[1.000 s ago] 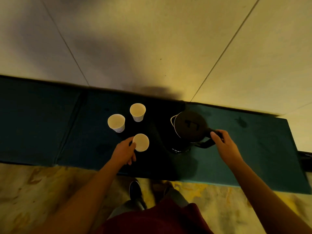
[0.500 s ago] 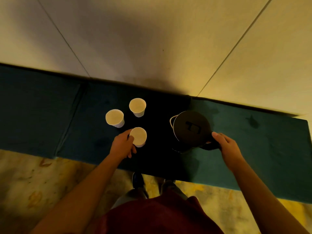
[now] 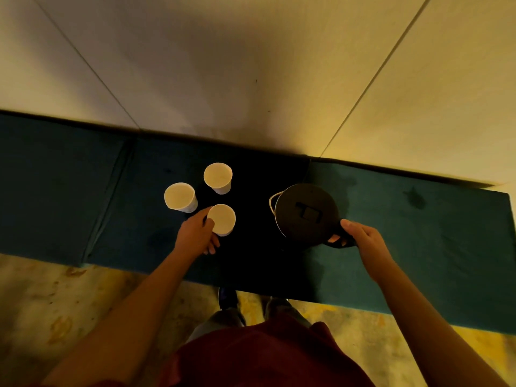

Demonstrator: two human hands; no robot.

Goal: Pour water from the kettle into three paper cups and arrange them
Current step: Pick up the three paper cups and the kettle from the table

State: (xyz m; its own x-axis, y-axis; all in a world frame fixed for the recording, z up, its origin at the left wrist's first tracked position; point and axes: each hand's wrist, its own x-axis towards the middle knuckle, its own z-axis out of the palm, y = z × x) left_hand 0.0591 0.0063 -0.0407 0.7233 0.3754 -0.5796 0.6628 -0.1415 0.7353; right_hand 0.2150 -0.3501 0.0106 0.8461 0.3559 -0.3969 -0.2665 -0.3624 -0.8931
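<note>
Three white paper cups stand upright in a cluster on a dark teal bench [image 3: 418, 247]: a left cup [image 3: 180, 196], a far cup [image 3: 218, 177] and a near cup [image 3: 222, 219]. My left hand [image 3: 196, 236] holds the near cup by its left side, fingers curled round it. To the right stands a black kettle [image 3: 305, 216] with its lid closed and its spout pointing left. My right hand [image 3: 363, 241] grips the kettle's handle [image 3: 339, 241] at its near right side. Whether the cups hold water cannot be told.
The bench runs left to right against a pale wall [image 3: 251, 65], with a seam [image 3: 106, 205] left of the cups. Bare bench surface lies right of the kettle. Below the bench edge are a yellowish floor [image 3: 55, 303] and my shoes [image 3: 227, 297].
My right hand has closed more firmly round the kettle handle. My left hand stays on the near cup. The camera has shifted slightly; cups and kettle stand where they were.
</note>
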